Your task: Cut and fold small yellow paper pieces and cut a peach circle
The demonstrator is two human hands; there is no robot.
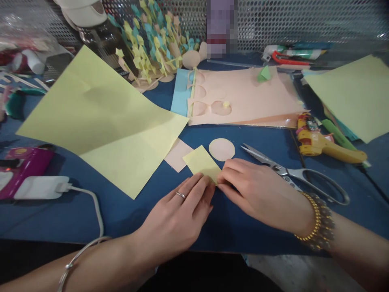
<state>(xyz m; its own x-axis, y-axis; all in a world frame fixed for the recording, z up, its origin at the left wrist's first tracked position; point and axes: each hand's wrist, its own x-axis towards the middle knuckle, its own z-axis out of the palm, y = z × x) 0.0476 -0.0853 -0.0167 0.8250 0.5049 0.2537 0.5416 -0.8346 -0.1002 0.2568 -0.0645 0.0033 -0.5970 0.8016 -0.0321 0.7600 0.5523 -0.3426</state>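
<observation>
A small yellow piece of paper (pixel 201 159) lies on the blue table between my hands. My left hand (pixel 182 207), with a ring on one finger, grips its near edge, fingers bent and pressed together. At the paper's right corner, my right hand (pixel 255 190) pinches the edge between thumb and fingers. The fingers hide the near part of the paper. Just behind it lies a pale pink paper disc (pixel 222 149), and a pale pink paper square (pixel 178 156) is partly tucked under its left side. Metal scissors (pixel 285 171) rest beyond my right hand, blades pointing left.
A large yellow sheet (pixel 106 117) covers the left. Pink sheets (pixel 249 93) with cut-outs lie behind. A yellow glue gun (pixel 328 148) and more yellow paper (pixel 355 93) are at right. Paper stars on stems (pixel 152 44) stand beside a dark bottle (pixel 103 44). A white cable (pixel 97 207) runs at left.
</observation>
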